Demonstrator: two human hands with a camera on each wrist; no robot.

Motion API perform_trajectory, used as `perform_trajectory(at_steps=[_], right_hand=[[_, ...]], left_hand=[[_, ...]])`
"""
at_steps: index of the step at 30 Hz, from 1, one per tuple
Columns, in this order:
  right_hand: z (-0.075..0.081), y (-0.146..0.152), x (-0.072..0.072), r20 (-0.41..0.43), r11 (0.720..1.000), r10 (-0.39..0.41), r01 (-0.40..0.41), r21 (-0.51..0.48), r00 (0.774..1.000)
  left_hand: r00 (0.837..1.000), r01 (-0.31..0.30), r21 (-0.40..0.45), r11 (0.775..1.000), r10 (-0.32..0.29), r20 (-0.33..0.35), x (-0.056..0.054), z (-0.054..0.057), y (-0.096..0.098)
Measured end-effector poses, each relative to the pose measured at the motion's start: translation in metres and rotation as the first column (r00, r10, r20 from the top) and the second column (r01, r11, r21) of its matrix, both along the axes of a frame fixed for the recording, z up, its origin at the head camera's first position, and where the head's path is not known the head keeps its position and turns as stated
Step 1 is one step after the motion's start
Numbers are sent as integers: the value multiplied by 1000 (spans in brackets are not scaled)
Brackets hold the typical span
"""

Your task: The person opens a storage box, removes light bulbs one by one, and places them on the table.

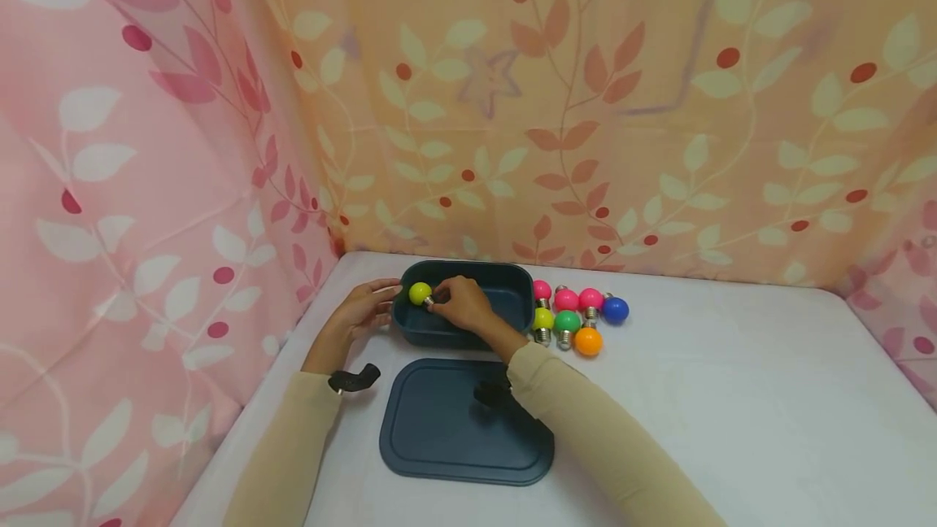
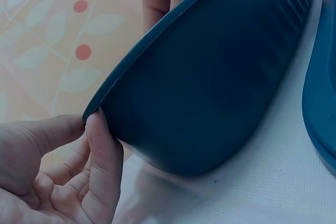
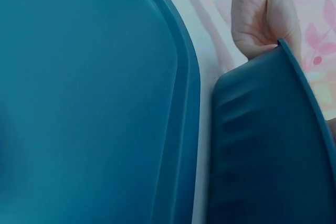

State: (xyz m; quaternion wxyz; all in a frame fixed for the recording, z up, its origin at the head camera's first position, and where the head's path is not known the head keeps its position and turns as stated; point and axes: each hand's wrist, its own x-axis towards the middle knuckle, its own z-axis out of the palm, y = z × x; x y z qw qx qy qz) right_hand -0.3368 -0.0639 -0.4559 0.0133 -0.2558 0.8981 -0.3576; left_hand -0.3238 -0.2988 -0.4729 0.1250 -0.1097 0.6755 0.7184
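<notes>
My right hand (image 1: 466, 303) is over the dark blue box (image 1: 512, 297), pinching a yellow-green light bulb (image 1: 420, 293) by its silvery screw base. The bulb's round end points left, inside the box's outline near its left end. At that same end, my left hand (image 1: 363, 307) holds the box's rim. The left wrist view shows its fingertips (image 2: 98, 124) right at the rim's corner, one against the outer wall. In the right wrist view the box's side wall (image 3: 262, 145) hides most of the right hand.
A flat dark blue lid (image 1: 454, 429) lies in front of the box, partly under the right forearm. Right of the box are several bulbs: pink ones (image 1: 566, 300), a blue one (image 1: 616, 311), a yellow one (image 1: 543, 320), a green one (image 1: 567, 322) and an orange one (image 1: 589, 341). Patterned cloth (image 1: 512, 104) hangs behind.
</notes>
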Motion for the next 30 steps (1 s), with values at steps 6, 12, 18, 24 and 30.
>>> perform_trajectory(at_steps=[6,12,18,24,30], right_hand=[[-3,-5,-4,51,997,-69,66,51,996],[-5,-9,-9,62,994,-98,95,58,993],[-8,-12,-12,37,989,-121,118,88,992],[-9,-13,-13,26,983,-139,134,126,990],[-9,-15,-13,17,979,-142,138,149,990]], left_hand=[[1000,-16,-11,1000,16,7,1,0,2],[1000,-24,-12,1000,24,17,1,1,2],[1000,-21,-21,1000,21,22,0,0,2],[1000,-19,-14,1000,19,13,0,0,2],[1000,-26,-15,1000,27,7,1,0,1]])
